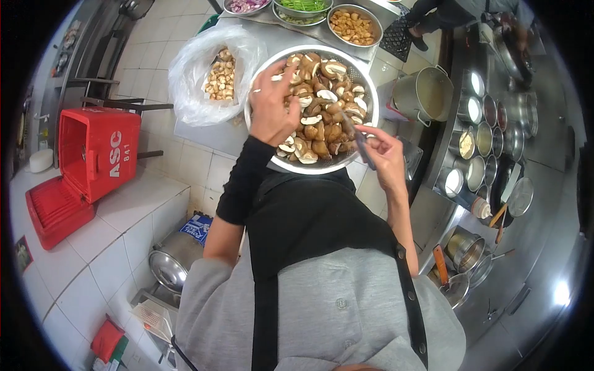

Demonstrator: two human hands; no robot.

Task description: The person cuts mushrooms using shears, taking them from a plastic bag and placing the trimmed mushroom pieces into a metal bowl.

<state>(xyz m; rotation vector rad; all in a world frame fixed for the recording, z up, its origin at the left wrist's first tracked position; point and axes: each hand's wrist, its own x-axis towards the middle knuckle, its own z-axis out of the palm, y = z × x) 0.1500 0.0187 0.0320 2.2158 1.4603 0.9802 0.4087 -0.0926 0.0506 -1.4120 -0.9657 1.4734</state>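
Note:
A large white-rimmed colander [261, 150] is filled with brown mushrooms [332, 131], many cut to show pale insides. Over its left side hovers my left hand [272, 106], fingers apart and nothing visible in them; whether the fingertips touch the mushrooms I cannot tell. My right hand [385, 158] grips a knife [365, 150] by its dark handle at the colander's right rim. The blade points up and left over the mushrooms and is slightly blurred. Beside the colander on the left, a clear plastic bag [182, 77] holds small pale-brown mushroom pieces [221, 79].
Behind the colander stand bowls of browned cubes [354, 26], green vegetables [303, 5] and chopped purple onion [246, 5]. A big pot [423, 94] and a steel counter with several containers [475, 142] are at right. A red box [102, 151] sits at left. Another person [458, 12] stands at upper right.

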